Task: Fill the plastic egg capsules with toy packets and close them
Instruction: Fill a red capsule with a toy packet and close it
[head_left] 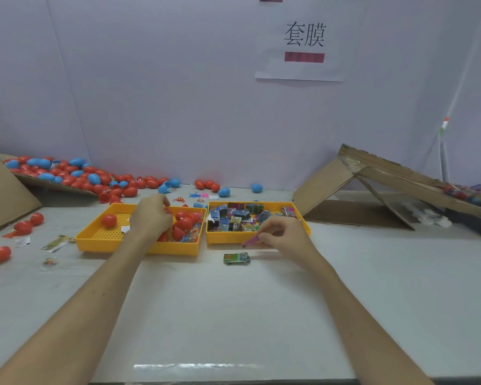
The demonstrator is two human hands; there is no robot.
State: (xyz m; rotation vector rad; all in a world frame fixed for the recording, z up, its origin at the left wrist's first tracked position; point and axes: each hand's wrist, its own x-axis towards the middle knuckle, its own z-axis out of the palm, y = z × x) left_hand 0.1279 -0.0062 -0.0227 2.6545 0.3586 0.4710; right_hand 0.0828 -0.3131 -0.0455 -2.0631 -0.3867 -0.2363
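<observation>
The white table fills the near field. At 2 o'clock a folded cardboard ramp leans over it, with filled eggs on its far right end. At 10 o'clock a pile of red and blue egg capsules spills off another cardboard sheet toward the middle.

Two yellow trays sit side by side at 12 o'clock, almost touching. The left tray holds red capsule halves, and the right tray holds toy packets.

The left hand reaches into the left tray with its fingers curled down among the red halves. Its back hides them, so it may or may not be holding one.

The right hand hovers at the right tray's near rim, thumb and fingers pinching a pink packet. A green packet lies loose on the table at 6 o'clock from that rim.
</observation>
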